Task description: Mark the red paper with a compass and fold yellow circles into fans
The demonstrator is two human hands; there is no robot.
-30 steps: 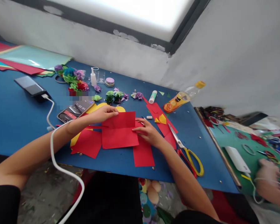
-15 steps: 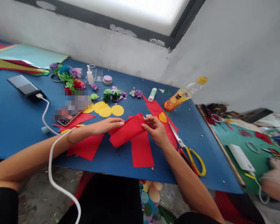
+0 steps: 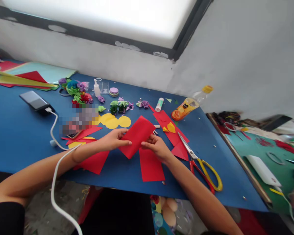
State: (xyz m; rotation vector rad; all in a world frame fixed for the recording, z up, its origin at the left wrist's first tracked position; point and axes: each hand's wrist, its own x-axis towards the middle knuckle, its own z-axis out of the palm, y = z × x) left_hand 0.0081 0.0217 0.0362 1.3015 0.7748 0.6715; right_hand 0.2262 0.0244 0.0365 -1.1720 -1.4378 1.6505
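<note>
Both hands hold one folded red paper above the tabletop.
Left hand point(image 3: 114, 139) pinches the red paper point(image 3: 137, 135) at its left edge, right hand point(image 3: 155, 147) at its lower right; paper tilted, raised over the blue tabletop point(image 3: 19, 130), scissors point(image 3: 201, 163) near right.

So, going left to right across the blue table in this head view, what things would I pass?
Phone → left hand → folded red paper → right hand → scissors → white power bank.
</note>
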